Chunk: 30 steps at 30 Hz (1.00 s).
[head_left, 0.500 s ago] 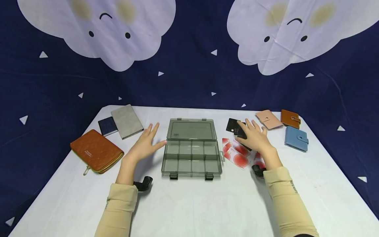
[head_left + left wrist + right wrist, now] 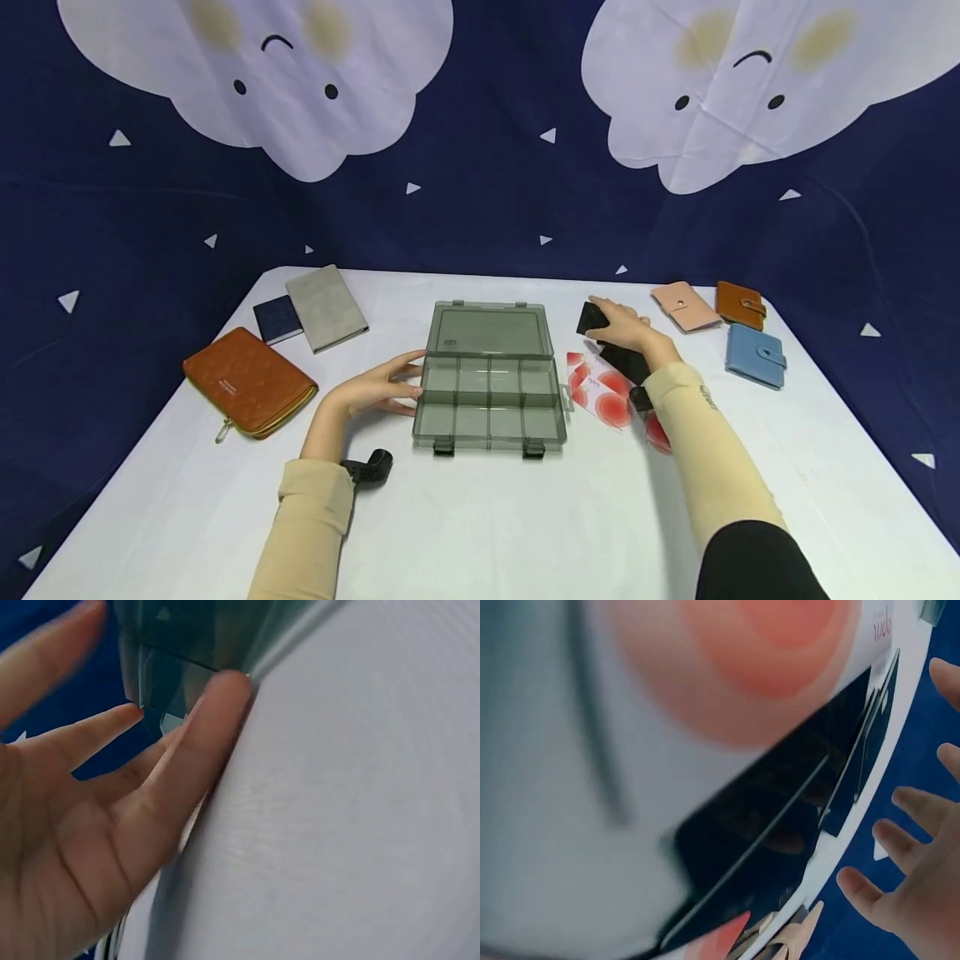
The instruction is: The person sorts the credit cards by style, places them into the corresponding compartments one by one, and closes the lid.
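Box (image 2: 487, 379) of smoky clear plastic at centre of the head view, lid (image 2: 491, 330) thrown back flat toward the upper part, divided compartments facing up, two dark latches at the lower edge. Left hand (image 2: 378, 390) just left of centre, fingers straight and spread, fingertips (image 2: 229, 682) touching the box's left wall; same contact seen in the left wrist view, upper middle, palm open, nothing gripped.

Right hand (image 2: 626, 329) right of centre, laid over black cards (image 2: 600, 325) fanned beside the box. Fingers spread and relaxed in the right wrist view, lower right (image 2: 911, 877), hovering over the dark cards (image 2: 780, 840); whether touching or pinching a card, cannot tell. White sheet with red circles (image 2: 603, 387) lying under and below the cards.

Far right of the head view: pink wallet (image 2: 682, 306), tan wallet (image 2: 738, 304), blue wallet (image 2: 753, 354), close together. Left side: orange zip pouch (image 2: 247, 382), grey notebook (image 2: 326, 307), small navy booklet (image 2: 276, 319) just beside it. All on a white table (image 2: 480, 517), dark blue cloud backdrop (image 2: 480, 167) behind.
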Available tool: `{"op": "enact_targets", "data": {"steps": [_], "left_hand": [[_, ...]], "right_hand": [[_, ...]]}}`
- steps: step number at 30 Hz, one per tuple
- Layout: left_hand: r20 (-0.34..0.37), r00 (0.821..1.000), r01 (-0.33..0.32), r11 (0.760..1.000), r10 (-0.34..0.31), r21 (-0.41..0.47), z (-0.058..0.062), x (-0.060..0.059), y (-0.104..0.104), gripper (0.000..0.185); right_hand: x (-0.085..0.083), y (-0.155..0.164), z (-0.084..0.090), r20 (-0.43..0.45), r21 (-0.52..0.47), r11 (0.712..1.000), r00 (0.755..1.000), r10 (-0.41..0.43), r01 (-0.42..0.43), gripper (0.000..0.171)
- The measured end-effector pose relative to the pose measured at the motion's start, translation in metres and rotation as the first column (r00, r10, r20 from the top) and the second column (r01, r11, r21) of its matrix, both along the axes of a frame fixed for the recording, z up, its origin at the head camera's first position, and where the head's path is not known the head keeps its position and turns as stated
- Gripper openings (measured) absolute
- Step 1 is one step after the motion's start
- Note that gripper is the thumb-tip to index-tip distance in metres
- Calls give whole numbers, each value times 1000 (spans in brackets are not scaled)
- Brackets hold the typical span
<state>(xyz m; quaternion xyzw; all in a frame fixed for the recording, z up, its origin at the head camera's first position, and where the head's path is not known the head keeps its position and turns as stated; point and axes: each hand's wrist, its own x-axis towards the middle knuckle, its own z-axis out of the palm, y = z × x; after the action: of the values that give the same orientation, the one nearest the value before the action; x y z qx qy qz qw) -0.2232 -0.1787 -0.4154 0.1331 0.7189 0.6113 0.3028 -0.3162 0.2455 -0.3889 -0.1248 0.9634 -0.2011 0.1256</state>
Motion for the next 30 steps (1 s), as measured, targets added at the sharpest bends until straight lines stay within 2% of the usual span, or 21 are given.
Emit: {"op": "enact_targets", "data": {"steps": [6,11,15,23,26,28,30], "left_hand": [[33,999,11,998,-14,67,-5,0,-2,81],[41,999,2,998,-5,67,-6,-1,-2,81],[46,999,1,998,-4,69,-8,-1,-2,81],[40,999,-3,998,0,58,-7,0,-1,81],[36,999,-2,998,0,56,-6,1,-2,81],[39,999,-3,998,0,61,-7,1,-2,81],[46,999,-3,998,0,65,-7,1,-2,81]], "right_hand": [[-11,-3,-4,53,-9,1000,998,-23,23,75],[-18,0,-4,117,-68,997,992,-37,45,80],[-21,3,-5,140,-61,996,988,-61,70,85],[-21,3,-2,-26,41,993,993,-112,113,93],[-21,4,-4,-101,1,990,985,-137,138,85],[-21,5,-4,-141,-63,986,977,-159,152,75],[-21,5,-4,-141,-153,976,974,-177,156,63]]}}
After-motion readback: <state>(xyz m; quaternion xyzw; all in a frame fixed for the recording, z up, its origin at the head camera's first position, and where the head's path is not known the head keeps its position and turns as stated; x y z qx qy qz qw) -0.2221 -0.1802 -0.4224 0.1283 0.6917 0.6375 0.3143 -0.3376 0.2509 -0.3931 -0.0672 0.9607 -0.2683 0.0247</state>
